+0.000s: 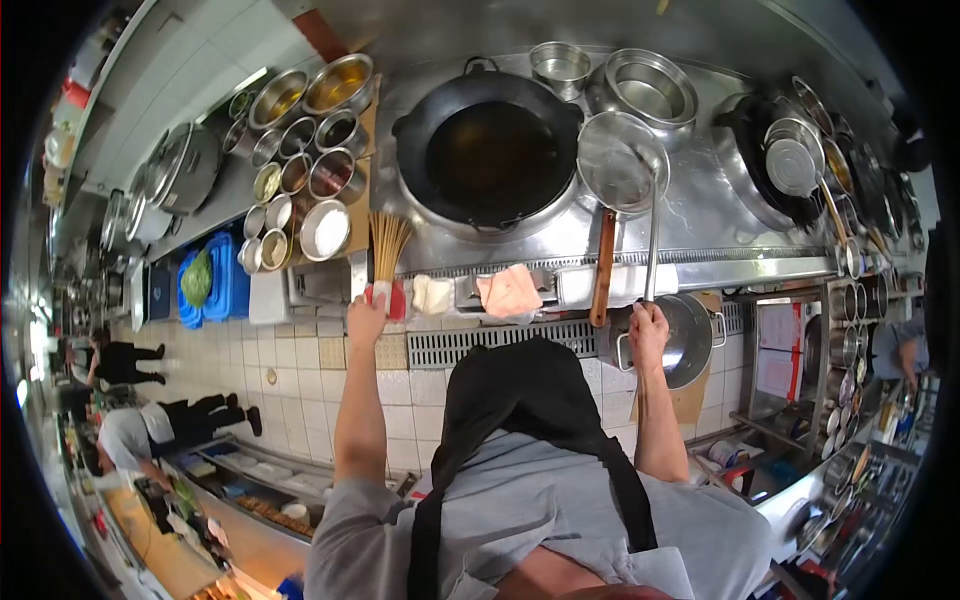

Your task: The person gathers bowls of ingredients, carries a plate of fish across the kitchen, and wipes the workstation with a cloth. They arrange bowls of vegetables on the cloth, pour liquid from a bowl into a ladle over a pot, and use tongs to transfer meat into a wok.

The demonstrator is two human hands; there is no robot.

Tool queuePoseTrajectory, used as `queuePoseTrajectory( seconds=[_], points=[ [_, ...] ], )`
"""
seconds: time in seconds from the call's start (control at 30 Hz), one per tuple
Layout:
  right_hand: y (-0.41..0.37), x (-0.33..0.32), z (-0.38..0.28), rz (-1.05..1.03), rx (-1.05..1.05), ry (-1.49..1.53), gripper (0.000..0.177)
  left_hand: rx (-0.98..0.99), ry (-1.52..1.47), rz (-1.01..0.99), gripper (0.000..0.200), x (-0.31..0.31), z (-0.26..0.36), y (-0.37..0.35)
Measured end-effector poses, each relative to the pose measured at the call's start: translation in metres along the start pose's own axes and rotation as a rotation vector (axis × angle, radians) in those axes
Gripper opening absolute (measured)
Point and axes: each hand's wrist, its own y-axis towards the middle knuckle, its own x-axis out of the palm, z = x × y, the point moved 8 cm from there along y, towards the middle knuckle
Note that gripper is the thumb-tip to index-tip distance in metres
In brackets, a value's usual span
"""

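Note:
A large black wok [492, 150] with dark liquid in its bottom sits on the steel stove. My left hand [366, 318] is closed around the lower end of a bamboo brush [388, 245], left of the wok's front. On the right, my right hand [649, 328] grips a long metal handle [654, 240] that runs up to a round strainer [622, 160]. Beside it lies a wooden handle [604, 270]. Between my hands, a pink cloth [508, 291] and a whitish cloth [432, 294] rest on the front ledge.
Seasoning bowls [325, 230] crowd the left counter. Metal pots [651, 88] stand behind the strainer; another wok [750, 165] is at right. A large pot [688, 340] stands below my right hand. Two people [150, 430] are at far left, another person [895, 350] at far right.

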Motion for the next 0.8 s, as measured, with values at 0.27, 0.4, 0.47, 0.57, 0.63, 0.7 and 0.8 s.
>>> queuePoseTrajectory(
  seconds=[0.27, 0.4, 0.47, 0.57, 0.63, 0.7, 0.8],
  points=[
    [0.218, 0.038, -0.162, 0.334, -0.546, -0.968, 0.027, -0.303, -0.475, 0.0, 0.044, 0.004, -0.143, 0.054],
    [0.34, 0.058, -0.175, 0.177, -0.17, -1.108, 0.023, -0.613, -1.314, -0.115, 0.028, 0.008, -0.167, 0.084],
    [0.367, 0.071, -0.169, 0.017, 0.084, -0.324, 0.02, -0.704, -1.618, -0.04, 0.035, 0.008, -0.165, 0.106],
    [0.362, 0.1, -0.172, -0.162, 0.404, 0.628, 0.018, -0.741, -1.661, 0.086, 0.037, 0.011, -0.157, 0.14],
    [0.337, 0.113, -0.195, -0.266, 0.499, 1.008, 0.023, -0.69, -1.677, 0.063, 0.038, 0.016, -0.145, 0.158],
    [0.299, 0.11, -0.211, -0.245, 0.463, 1.097, 0.027, -0.633, -1.701, -0.011, 0.036, 0.023, -0.139, 0.171],
    [0.256, 0.094, -0.213, -0.283, 0.476, 1.202, 0.037, -0.608, -1.608, 0.036, 0.03, 0.025, -0.134, 0.18]
  ],
)
